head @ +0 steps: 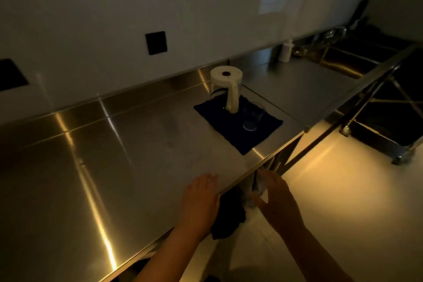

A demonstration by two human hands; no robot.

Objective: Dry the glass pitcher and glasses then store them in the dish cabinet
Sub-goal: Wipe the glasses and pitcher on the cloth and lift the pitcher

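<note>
Right hand [278, 199]: nearest the lens, just off the counter edge; fingers wrapped round a clear glass [258, 186], held low below counter level.
Left hand [201, 199]: flat along the steel counter [91, 155] edge, fingers loosely spread; a dark cloth [229, 217] hangs just beneath it, grip on the cloth hidden, cannot tell whether held.
Pitcher [225, 86]: glass body, white lid and handle, upright on the far end of a dark mat [231, 128], near the backsplash.
Second glass [251, 117]: upright on the same mat, just beside the pitcher handle, on the near right.
Sink [357, 57]: far right, well apart from the mat; white bottle [286, 50] by the wall.
Cabinet: not in view.
Step in hand: likely drying the held glass, cloth and glass close together but not clearly touching.
Progress: early by the look; pitcher and one glass unhandled on the mat.
Next move: bring cloth to glass, wipe inside and out, keep firm hold on a wet, slippery wall; then find the cabinet.
</note>
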